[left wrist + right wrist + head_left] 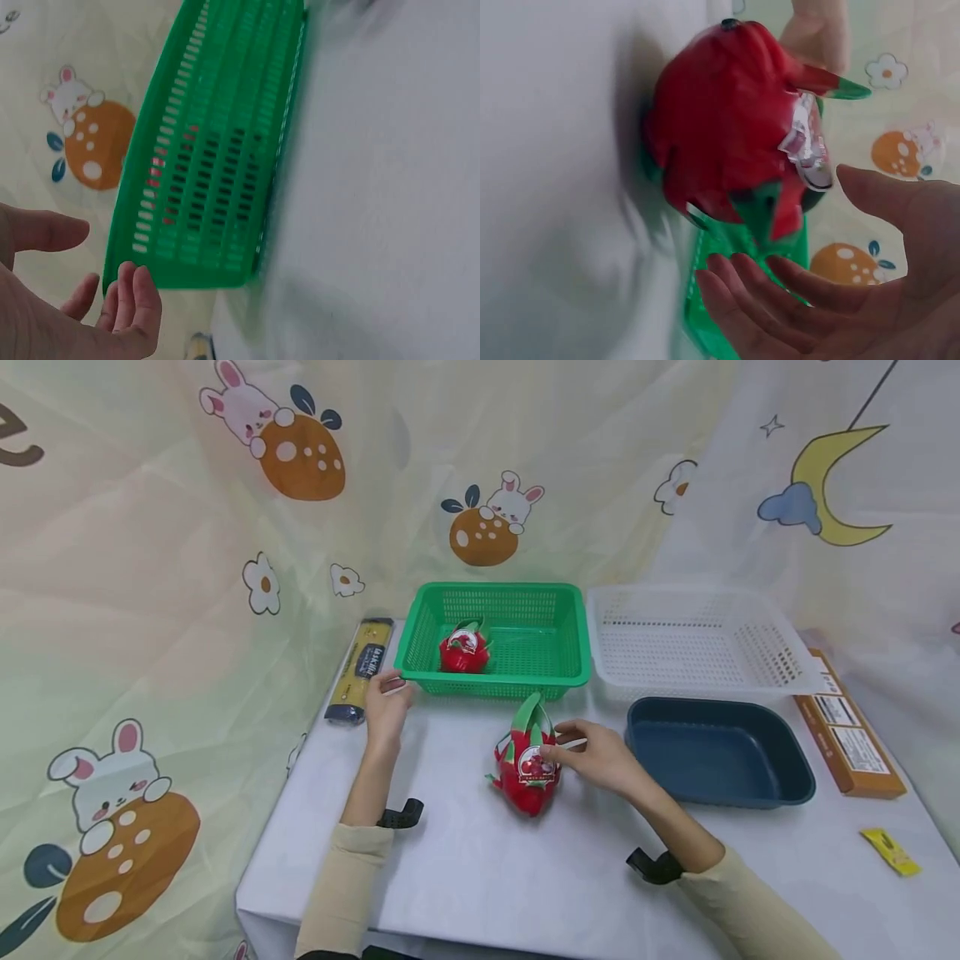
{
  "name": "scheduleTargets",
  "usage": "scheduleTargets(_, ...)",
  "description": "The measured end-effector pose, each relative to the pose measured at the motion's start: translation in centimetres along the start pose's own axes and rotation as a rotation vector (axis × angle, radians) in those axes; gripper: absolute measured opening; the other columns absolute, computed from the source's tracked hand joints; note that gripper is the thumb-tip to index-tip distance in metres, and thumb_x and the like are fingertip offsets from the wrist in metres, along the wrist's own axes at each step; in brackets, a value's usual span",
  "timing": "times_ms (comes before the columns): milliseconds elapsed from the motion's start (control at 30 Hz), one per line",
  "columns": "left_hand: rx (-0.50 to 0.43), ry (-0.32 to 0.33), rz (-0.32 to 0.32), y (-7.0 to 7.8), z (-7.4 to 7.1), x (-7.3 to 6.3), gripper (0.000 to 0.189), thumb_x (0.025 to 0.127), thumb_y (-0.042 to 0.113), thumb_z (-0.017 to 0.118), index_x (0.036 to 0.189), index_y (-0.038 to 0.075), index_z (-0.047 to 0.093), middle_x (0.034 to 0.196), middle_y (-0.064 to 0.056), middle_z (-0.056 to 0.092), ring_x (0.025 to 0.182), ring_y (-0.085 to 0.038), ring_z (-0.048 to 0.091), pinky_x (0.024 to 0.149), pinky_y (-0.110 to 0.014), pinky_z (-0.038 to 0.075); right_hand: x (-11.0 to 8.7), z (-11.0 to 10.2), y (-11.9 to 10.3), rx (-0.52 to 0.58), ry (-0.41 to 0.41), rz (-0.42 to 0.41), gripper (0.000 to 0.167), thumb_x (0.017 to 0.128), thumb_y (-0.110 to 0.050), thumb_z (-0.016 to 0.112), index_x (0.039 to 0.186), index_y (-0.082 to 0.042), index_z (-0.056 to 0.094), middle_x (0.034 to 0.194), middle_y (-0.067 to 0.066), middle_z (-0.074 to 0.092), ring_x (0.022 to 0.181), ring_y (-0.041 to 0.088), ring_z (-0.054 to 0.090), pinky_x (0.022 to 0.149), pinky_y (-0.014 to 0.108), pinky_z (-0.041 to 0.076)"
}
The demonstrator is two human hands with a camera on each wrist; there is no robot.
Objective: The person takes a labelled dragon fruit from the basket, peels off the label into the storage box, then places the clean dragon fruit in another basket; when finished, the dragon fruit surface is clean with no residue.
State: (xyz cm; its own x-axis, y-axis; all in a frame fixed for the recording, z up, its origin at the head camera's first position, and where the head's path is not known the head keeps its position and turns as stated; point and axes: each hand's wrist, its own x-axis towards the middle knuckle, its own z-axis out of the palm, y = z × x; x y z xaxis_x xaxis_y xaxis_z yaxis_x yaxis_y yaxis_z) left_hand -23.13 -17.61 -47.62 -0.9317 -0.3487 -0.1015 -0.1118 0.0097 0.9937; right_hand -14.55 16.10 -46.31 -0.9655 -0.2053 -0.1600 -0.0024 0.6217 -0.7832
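A red dragon fruit (pixel 528 777) with green leaf tips and a round label lies on the white table in front of the green basket (pixel 510 687). My right hand (pixel 600 758) is beside it, thumb and fingers spread; in the right wrist view a gap shows between those fingers (pixel 780 292) and the dragon fruit (pixel 727 120). A second labelled dragon fruit (pixel 463 653) sits inside the basket, toward its left. At the basket's front left corner is my left hand (pixel 387 706), its fingertips by the rim and its thumb apart; whether they touch it I cannot tell.
A white perforated basket (pixel 697 681) stands right of the green one, with a dark blue bin (pixel 720 793) in front. A yellow and black packet (pixel 360 672) lies at the left edge. An orange-brown box (pixel 851 731) and small yellow sachet (pixel 891 852) lie at the right.
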Motion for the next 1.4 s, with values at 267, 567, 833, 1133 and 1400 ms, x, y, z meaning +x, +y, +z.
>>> scheduleTargets(267,0.064,-0.067,0.057,-0.3,2.1,-2.0,0.032,0.095,0.005,0.067,0.127,0.003,0.064,0.121,-0.015,0.063,0.101,-0.024,0.063,0.09,-0.037,0.056,-0.5,-1.7,0.0,0.02,0.099,-0.053,0.041,0.098,-0.036,0.074,0.13,-0.01,0.07,0.122,0.007,0.074,0.111,0.031,0.07,0.087,0.043,0.06)
scheduleTargets(567,0.084,-0.345,0.028,-0.9,5.0,-3.4,0.028,0.099,0.012,0.071,0.124,0.0,0.067,0.112,-0.015,0.069,0.104,-0.032,0.071,0.091,-0.039,0.063,0.3,-1.9,0.4,0.19,0.091,-0.061,0.031,0.101,-0.019,0.071,0.128,-0.004,0.071,0.122,0.012,0.074,0.105,0.038,0.073,0.092,0.044,0.061)
scheduleTargets(833,0.067,-0.531,-0.048,-2.1,8.4,-3.5,0.035,0.099,0.01,0.069,0.129,-0.006,0.06,0.12,-0.027,0.071,0.107,-0.034,0.073,0.099,-0.047,0.058,1.4,-2.0,0.7,0.357,0.037,-0.03,0.035,0.1,-0.015,0.072,0.129,0.005,0.067,0.12,0.021,0.072,0.105,0.036,0.074,0.095,0.053,0.059)
scheduleTargets(1133,0.016,-0.598,-0.125,-3.2,10.8,-2.9,0.049,0.096,0.01,0.074,0.135,-0.011,0.053,0.114,-0.023,0.074,0.104,-0.031,0.075,0.1,-0.043,0.058,2.2,-2.4,1.8,0.519,-0.061,0.009,0.037,0.102,-0.011,0.067,0.132,0.01,0.062,0.122,0.025,0.07,0.106,0.036,0.074,0.097,0.051,0.058)
scheduleTargets(1400,0.023,-0.633,-0.148,-2.7,11.9,-2.9,0.068,0.094,0.005,0.075,0.148,-0.013,0.039,0.125,-0.027,0.07,0.108,-0.029,0.074,0.096,-0.038,0.06,2.6,-2.6,2.4,0.589,-0.088,0.03,0.041,0.099,-0.011,0.07,0.133,0.01,0.061,0.122,0.023,0.069,0.101,0.028,0.075,0.097,0.051,0.058)
